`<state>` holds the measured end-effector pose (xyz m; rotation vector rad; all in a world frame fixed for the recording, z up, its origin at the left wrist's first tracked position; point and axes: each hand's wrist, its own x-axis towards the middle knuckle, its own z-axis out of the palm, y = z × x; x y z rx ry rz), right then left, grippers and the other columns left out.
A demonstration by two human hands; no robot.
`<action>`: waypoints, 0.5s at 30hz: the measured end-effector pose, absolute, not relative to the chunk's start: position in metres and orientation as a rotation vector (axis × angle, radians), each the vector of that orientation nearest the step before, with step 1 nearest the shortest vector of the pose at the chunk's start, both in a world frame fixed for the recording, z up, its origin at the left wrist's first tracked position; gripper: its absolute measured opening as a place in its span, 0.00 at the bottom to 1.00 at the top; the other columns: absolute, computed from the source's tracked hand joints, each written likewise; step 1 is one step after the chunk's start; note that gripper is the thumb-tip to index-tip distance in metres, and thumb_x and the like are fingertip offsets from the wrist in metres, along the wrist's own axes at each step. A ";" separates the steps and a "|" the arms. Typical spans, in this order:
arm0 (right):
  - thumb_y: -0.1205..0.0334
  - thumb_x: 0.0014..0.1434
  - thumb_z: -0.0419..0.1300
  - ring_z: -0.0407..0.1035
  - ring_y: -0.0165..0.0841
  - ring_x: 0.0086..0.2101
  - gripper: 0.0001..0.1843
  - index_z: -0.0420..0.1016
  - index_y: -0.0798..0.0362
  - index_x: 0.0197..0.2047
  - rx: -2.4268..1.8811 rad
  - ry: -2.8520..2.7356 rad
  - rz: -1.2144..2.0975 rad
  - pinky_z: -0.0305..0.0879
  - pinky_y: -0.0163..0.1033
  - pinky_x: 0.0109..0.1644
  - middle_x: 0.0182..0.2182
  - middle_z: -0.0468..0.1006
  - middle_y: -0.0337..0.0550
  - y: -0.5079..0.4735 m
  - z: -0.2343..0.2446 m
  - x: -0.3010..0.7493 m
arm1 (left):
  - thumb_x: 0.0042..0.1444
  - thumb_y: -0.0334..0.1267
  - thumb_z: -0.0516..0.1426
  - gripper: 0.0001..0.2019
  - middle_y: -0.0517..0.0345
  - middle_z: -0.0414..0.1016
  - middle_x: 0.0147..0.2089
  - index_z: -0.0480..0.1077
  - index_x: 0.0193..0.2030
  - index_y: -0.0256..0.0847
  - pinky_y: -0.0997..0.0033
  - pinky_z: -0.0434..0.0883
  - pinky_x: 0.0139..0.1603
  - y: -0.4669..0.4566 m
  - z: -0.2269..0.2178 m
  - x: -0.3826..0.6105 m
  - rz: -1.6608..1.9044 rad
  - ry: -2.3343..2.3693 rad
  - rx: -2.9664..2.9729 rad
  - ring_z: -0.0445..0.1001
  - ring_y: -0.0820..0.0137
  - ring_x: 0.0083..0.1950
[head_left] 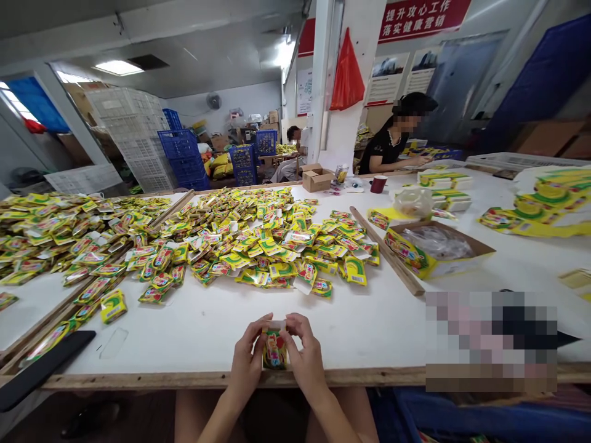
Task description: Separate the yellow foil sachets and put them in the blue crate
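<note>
A small yellow and green printed carton [275,351] stands at the near edge of the white table [184,338], its whitish top flap showing. My left hand [249,354] grips its left side, fingertips at the upper corner. On the other side my right hand [302,354] grips it too, thumb against the front and fingers at the top edge. Both hands are closed round the carton. Beyond them spreads a large pile of similar small cartons [258,246], some with white flaps sticking out.
Wooden strips [388,252] divide the table. Right of the pile stand an open display box [434,246] with clear plastic inside, a dark red cup [378,184] and a small cardboard box [317,178]. A black flat object [46,369] lies front left. A co-worker [392,138] sits across.
</note>
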<state>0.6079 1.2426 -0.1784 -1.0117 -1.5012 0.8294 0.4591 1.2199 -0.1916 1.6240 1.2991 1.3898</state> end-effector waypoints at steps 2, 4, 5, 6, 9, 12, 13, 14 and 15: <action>0.60 0.64 0.54 0.74 0.34 0.37 0.09 0.73 0.51 0.44 -0.996 -1.535 0.829 0.71 0.36 0.42 0.37 0.78 0.43 1.242 -0.180 0.609 | 0.64 0.38 0.50 0.11 0.48 0.74 0.54 0.68 0.52 0.45 0.56 0.70 0.58 1.217 -0.193 0.461 1.446 1.338 1.582 0.72 0.61 0.58; 0.61 0.64 0.54 0.74 0.35 0.39 0.08 0.74 0.51 0.40 -0.958 -1.600 0.825 0.71 0.37 0.45 0.37 0.78 0.43 1.242 -0.179 0.610 | 0.63 0.39 0.52 0.11 0.49 0.75 0.51 0.67 0.51 0.44 0.57 0.71 0.56 1.214 -0.192 0.461 1.462 1.353 1.578 0.74 0.61 0.55; 0.60 0.63 0.55 0.73 0.36 0.41 0.08 0.75 0.51 0.39 -0.941 -1.624 0.821 0.71 0.38 0.46 0.38 0.78 0.44 1.242 -0.179 0.611 | 0.63 0.39 0.53 0.10 0.49 0.75 0.50 0.68 0.50 0.43 0.57 0.71 0.56 1.213 -0.191 0.461 1.453 1.347 1.580 0.74 0.61 0.55; 0.60 0.62 0.56 0.73 0.36 0.42 0.07 0.75 0.51 0.39 -0.928 -1.640 0.818 0.70 0.39 0.47 0.39 0.78 0.44 1.242 -0.178 0.611 | 0.62 0.39 0.54 0.09 0.49 0.75 0.50 0.68 0.48 0.43 0.57 0.71 0.56 1.211 -0.190 0.461 1.441 1.340 1.577 0.74 0.61 0.55; 0.59 0.63 0.57 0.72 0.37 0.44 0.07 0.75 0.50 0.39 -0.926 -1.645 0.825 0.70 0.39 0.49 0.40 0.78 0.45 1.240 -0.179 0.611 | 0.62 0.40 0.54 0.06 0.49 0.76 0.50 0.70 0.41 0.42 0.57 0.70 0.57 1.209 -0.185 0.462 1.408 1.341 1.541 0.74 0.61 0.55; 0.58 0.65 0.55 0.73 0.36 0.42 0.08 0.75 0.50 0.41 -0.961 -1.625 0.837 0.70 0.38 0.46 0.39 0.78 0.44 1.239 -0.181 0.608 | 0.61 0.41 0.55 0.06 0.49 0.77 0.48 0.71 0.40 0.42 0.58 0.71 0.55 1.210 -0.181 0.465 1.426 1.374 1.473 0.75 0.61 0.53; 0.58 0.65 0.55 0.73 0.35 0.40 0.09 0.74 0.51 0.40 -0.973 -1.623 0.829 0.70 0.37 0.45 0.38 0.78 0.44 1.240 -0.181 0.608 | 0.60 0.41 0.56 0.06 0.50 0.78 0.47 0.71 0.39 0.42 0.59 0.71 0.53 1.211 -0.180 0.465 1.433 1.381 1.454 0.76 0.61 0.51; 0.57 0.65 0.55 0.73 0.35 0.38 0.09 0.74 0.51 0.40 -0.984 -1.623 0.813 0.70 0.36 0.43 0.36 0.78 0.43 1.241 -0.181 0.607 | 0.59 0.41 0.56 0.07 0.50 0.78 0.46 0.71 0.39 0.42 0.60 0.72 0.51 1.213 -0.179 0.466 1.439 1.388 1.438 0.76 0.61 0.49; 0.57 0.64 0.55 0.73 0.35 0.36 0.09 0.74 0.51 0.38 -0.998 -1.622 0.793 0.70 0.36 0.41 0.34 0.78 0.42 1.243 -0.180 0.606 | 0.59 0.41 0.57 0.07 0.51 0.78 0.44 0.71 0.39 0.41 0.61 0.73 0.49 1.214 -0.178 0.467 1.444 1.399 1.427 0.77 0.62 0.47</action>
